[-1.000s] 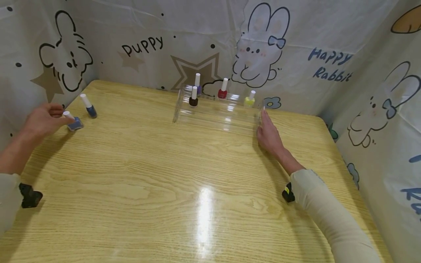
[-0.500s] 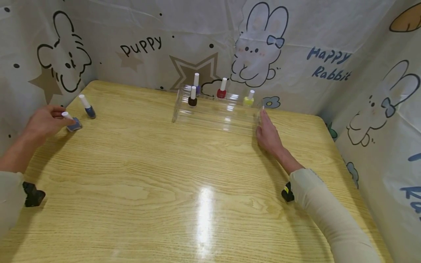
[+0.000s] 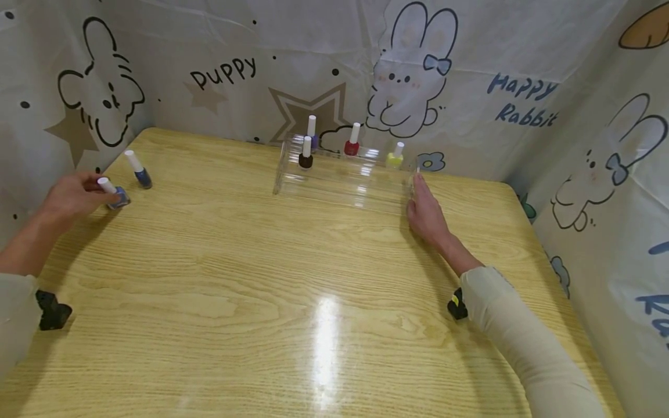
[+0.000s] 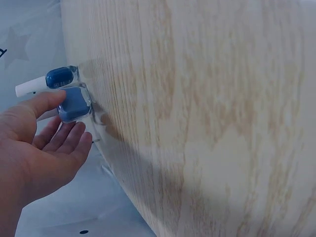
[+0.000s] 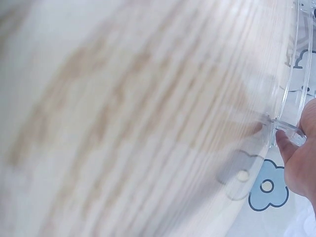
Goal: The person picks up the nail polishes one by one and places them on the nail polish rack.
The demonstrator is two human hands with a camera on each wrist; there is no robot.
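My left hand (image 3: 75,197) is at the table's left edge, pinching a grey-blue nail polish bottle (image 4: 75,104) with the thumb on its flat glass side. This bottle leans, its white cap (image 3: 106,184) toward the palm. Just behind it stands a darker blue nail polish bottle (image 3: 142,177). At the back, my right hand (image 3: 430,215) grips the right end of a clear stepped display rack (image 3: 340,188); part of that hand is cut off in the right wrist view. On the rack stand black (image 3: 305,159), purple (image 3: 313,139), red (image 3: 352,147) and yellow (image 3: 395,158) nail polish bottles.
The wood-grain table (image 3: 235,278) stretches between the arms. Printed cloth (image 3: 219,35) hangs behind and along both sides, close to the table edges. A black device (image 3: 52,310) sits under the left wrist, and another black device (image 3: 457,305) under the right.
The left hand and the grey-blue nail polish bottle have barely shifted; the bottle's tilt alters slightly. The right hand stays at the rack's end, and the rack's bottles keep their places.
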